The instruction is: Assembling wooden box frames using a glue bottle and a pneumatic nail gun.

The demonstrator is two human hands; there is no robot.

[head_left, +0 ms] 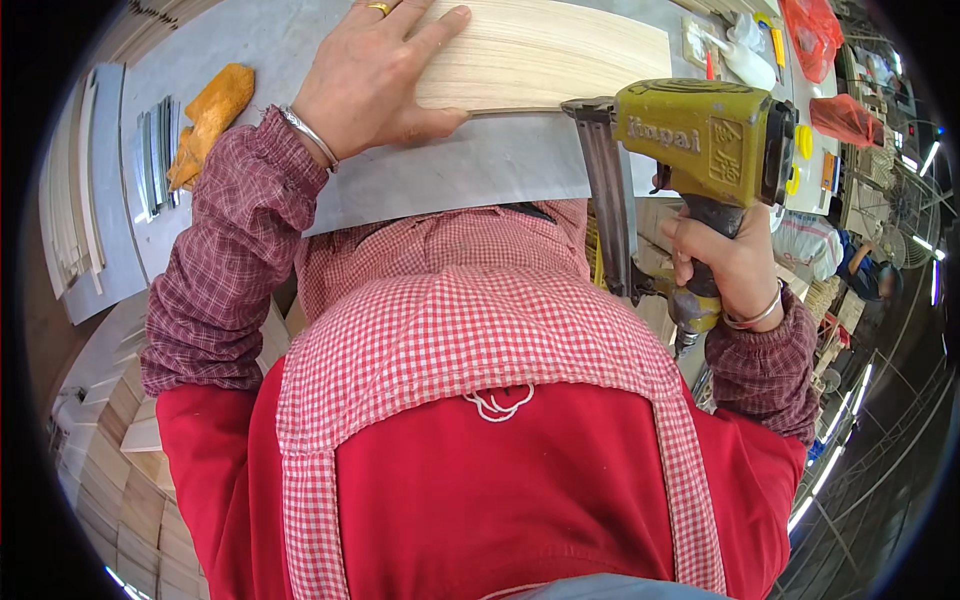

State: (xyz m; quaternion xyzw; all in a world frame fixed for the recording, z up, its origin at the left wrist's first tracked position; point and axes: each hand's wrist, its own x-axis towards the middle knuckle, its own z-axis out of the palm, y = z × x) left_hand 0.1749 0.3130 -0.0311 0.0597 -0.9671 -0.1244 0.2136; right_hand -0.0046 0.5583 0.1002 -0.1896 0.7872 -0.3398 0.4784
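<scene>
Left hand (375,75) spread flat, pinning a board (545,50) to the worktop (470,165) at top centre; right hand (725,255) clenched on the nailer (700,140), nose at the board's edge—fastening appears underway.

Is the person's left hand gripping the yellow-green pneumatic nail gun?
No, the left hand presses flat on the pale wooden board; the right hand holds the yellow-green pneumatic nail gun.

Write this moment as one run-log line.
left hand: flat on wooden panel | right hand: gripping yellow nail gun | nose at panel edge | surface: grey table
</scene>
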